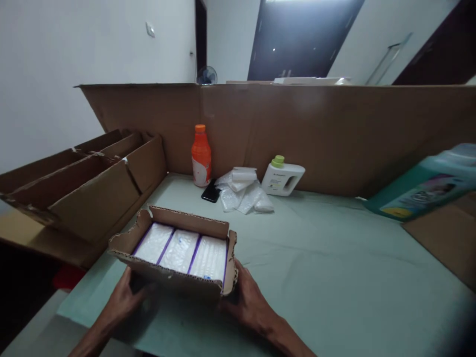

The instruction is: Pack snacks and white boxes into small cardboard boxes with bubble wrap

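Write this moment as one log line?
left hand: holds box | right hand: holds box | box: three wrapped packs

One head-worn view looks forward and steeply down from close above the pale green cloth-covered counter (pixel 334 258), facing the brown cardboard back wall (pixel 334 134).

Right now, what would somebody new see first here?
Probably the small box at the near edge of the table, with three white bubble-wrapped packs side by side in it, held by the left hand and right hand. Next, the orange bottle standing at the cardboard wall behind.
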### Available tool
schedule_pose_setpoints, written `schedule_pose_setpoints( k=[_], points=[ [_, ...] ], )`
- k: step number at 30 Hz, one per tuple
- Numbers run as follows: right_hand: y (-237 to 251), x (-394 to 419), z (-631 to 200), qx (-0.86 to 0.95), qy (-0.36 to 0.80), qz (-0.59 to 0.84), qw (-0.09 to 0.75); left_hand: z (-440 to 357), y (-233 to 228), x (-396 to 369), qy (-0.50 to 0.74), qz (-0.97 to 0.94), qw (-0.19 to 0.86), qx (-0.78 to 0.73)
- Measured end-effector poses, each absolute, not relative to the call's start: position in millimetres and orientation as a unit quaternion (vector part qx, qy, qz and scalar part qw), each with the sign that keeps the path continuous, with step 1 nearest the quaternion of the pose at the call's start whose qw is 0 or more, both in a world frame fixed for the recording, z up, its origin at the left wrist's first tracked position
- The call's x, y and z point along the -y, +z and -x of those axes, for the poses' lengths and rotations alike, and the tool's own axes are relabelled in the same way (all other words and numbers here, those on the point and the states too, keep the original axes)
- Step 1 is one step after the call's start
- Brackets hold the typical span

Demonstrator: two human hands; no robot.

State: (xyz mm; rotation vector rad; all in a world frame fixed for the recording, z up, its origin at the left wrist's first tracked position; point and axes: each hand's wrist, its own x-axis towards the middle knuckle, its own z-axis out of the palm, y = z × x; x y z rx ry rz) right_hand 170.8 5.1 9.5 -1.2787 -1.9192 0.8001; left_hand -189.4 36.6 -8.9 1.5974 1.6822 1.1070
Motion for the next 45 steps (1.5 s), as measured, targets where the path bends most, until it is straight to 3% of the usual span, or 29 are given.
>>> schedule_pose_setpoints(
  k=[6, 13, 18, 23, 27, 32, 37, 41, 45],
  points=[
    [20, -18, -234, 0.660, 0.339, 0.521, 0.422, 95, -2, -56, 0.429, -0.616, 0.382, -0.539],
    [36, -58, -356, 0.544, 0.378, 0.594, 0.458, 2, 0, -103, 0.433, -0.681, 0.376, -0.456],
    [74, -150, -385, 0.588, 0.241, 0.619, 0.462, -3, -13, -105, 0.420, -0.686, 0.353, -0.477],
    [90, -281, -338, 0.703, 0.100, 0.591, 0.383, -2, -20, -103, 0.428, -0.685, 0.331, -0.488],
    [101, -317, -312, 0.704, 0.026, 0.603, 0.375, -3, -18, -104, 0.413, -0.674, 0.345, -0.506],
    [114, -214, -353, 0.613, -0.035, 0.657, 0.438, -3, -18, -104, 0.414, -0.662, 0.366, -0.506],
    [68, -29, -393, 0.531, -0.129, 0.727, 0.415, -1, -12, -105, 0.424, -0.653, 0.385, -0.495],
    [13, 71, -360, 0.631, -0.094, 0.689, 0.344, 1, -2, -104, 0.406, -0.653, 0.398, -0.500],
    [-4, 85, -295, 0.729, -0.071, 0.595, 0.332, 1, 2, -102, 0.405, -0.649, 0.404, -0.502]
  ],
)
